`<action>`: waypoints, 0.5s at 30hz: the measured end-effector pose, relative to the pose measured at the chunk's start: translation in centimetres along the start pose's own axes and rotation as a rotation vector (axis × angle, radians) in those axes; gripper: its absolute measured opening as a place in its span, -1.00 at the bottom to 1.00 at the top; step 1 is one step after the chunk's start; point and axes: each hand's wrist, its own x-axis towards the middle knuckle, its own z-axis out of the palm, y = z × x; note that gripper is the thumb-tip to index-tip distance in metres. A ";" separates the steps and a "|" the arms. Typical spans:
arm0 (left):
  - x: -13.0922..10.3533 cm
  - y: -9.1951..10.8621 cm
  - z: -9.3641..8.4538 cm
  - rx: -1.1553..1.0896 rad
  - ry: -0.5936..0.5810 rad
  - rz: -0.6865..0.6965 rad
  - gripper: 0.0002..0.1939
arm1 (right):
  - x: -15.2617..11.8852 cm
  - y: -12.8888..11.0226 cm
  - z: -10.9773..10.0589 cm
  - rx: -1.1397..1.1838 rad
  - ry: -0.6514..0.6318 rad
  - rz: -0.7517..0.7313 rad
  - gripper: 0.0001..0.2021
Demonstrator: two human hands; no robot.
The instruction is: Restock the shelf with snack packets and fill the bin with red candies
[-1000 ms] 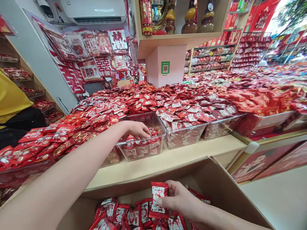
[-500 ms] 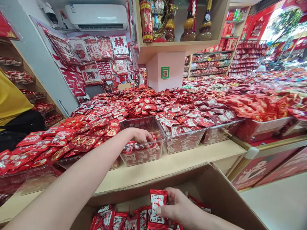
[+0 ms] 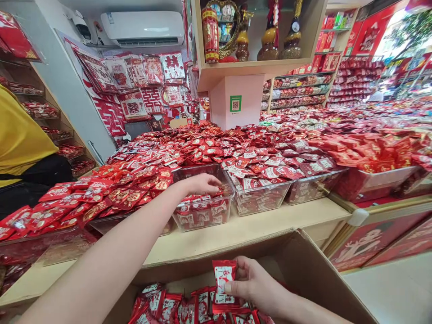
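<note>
My left hand [image 3: 203,183] reaches over the clear plastic bin [image 3: 202,222], fingers stretched forward and slightly apart, and I see nothing held in it. Below the hand, red-and-white packets [image 3: 201,204] fill the lower part of that bin. Closer to me, my right hand [image 3: 251,284] pinches a red packet with a white printed panel [image 3: 223,283] between thumb and fingers, holding it upright. It is above the open cardboard box [image 3: 286,256], where several similar packets [image 3: 170,308] lie.
Neighbouring clear bins, such as the bin on the right [image 3: 259,198], are heaped with red packets. A light wooden ledge [image 3: 249,229] runs in front of them. A white pillar [image 3: 245,99] rises behind. At the left, a person in yellow [image 3: 23,130] stands.
My left hand has risen a little from inside the bin and its fingers have straightened. The right hand keeps its packet nearly in place. The view has shifted slightly left.
</note>
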 end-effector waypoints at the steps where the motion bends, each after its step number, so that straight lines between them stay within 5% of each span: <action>1: -1.1 0.5 0.1 -0.012 0.107 0.032 -0.60 | -0.2 -0.3 0.0 -0.005 -0.006 -0.012 -0.61; 6: -10.0 2.2 3.1 -0.310 0.462 0.144 -0.73 | -1.1 -3.2 0.6 -0.016 -0.093 -0.158 -0.66; 10: -15.4 1.6 8.1 -0.623 0.419 -0.037 -0.69 | -1.2 -5.5 1.4 -0.034 -0.115 -0.280 -0.66; 15: -16.7 0.6 11.9 -1.000 0.299 -0.060 -0.50 | -0.2 -6.3 3.1 -0.063 -0.093 -0.263 -0.61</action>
